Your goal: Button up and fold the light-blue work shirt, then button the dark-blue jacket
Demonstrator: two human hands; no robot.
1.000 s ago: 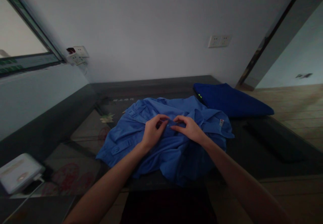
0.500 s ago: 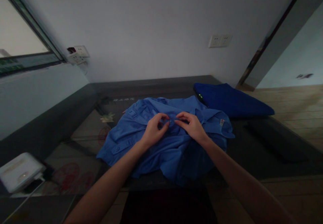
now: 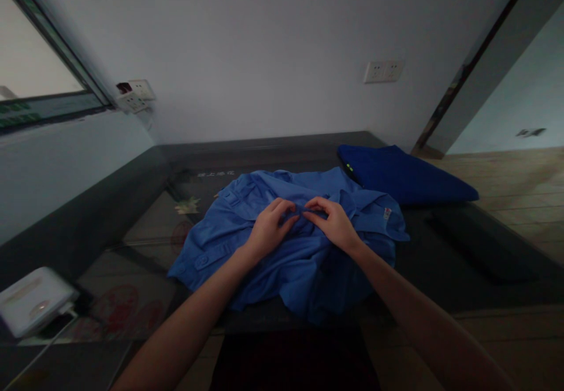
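A blue button-up shirt (image 3: 264,268) lies rumpled on the dark table, with a buttoned tab at its left and a small label at its right. Near its middle, my left hand (image 3: 275,222) pinches the fabric between thumb and fingers. Facing it from the right, my right hand (image 3: 328,219) pinches the shirt just beside, the fingertips of both hands almost meeting. The small part between the fingertips is too dim to make out.
A folded dark blue cloth item (image 3: 400,174) lies at the table's back right. A flat black object (image 3: 480,247) is in front of it. At the left edge sits a white box-like device (image 3: 37,303) with a cable. Wall sockets (image 3: 383,71) are above the table (image 3: 264,144).
My fingertips have drawn slightly closer together, and the fabric between them is bunched a little more. The shirt otherwise lies as before.
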